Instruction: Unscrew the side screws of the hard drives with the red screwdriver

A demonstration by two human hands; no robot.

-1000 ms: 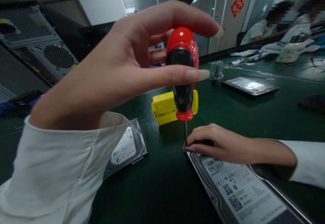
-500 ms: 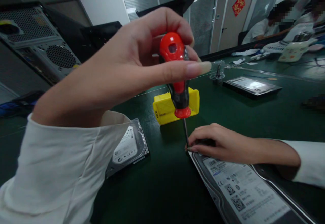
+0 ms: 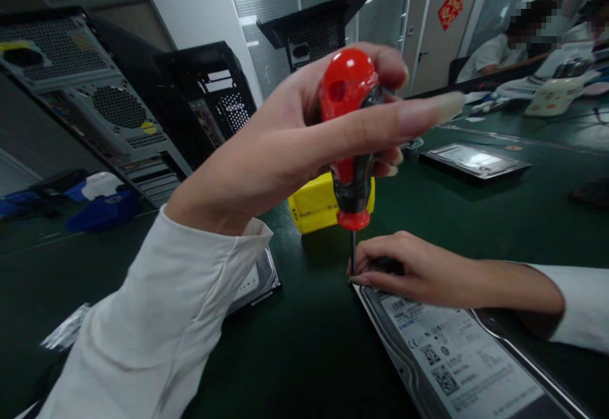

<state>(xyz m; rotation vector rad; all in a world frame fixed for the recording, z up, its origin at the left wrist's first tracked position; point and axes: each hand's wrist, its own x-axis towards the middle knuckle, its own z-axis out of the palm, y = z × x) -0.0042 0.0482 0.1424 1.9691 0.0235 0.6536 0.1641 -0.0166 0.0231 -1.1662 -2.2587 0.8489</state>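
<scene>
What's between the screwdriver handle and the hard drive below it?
In the head view: the thin metal shaft, with the right hand at its lower end.

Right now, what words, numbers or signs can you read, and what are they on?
"SAMSUNG": blue print on the near hard drive.
"CE": on that drive too.
Its other print: too small.
Yellow box: black lettering, too small.
Half-hidden hard drive: print too tiny.
Far hard drive: label washed out.
Red diamond sign: characters too blurred.
</scene>
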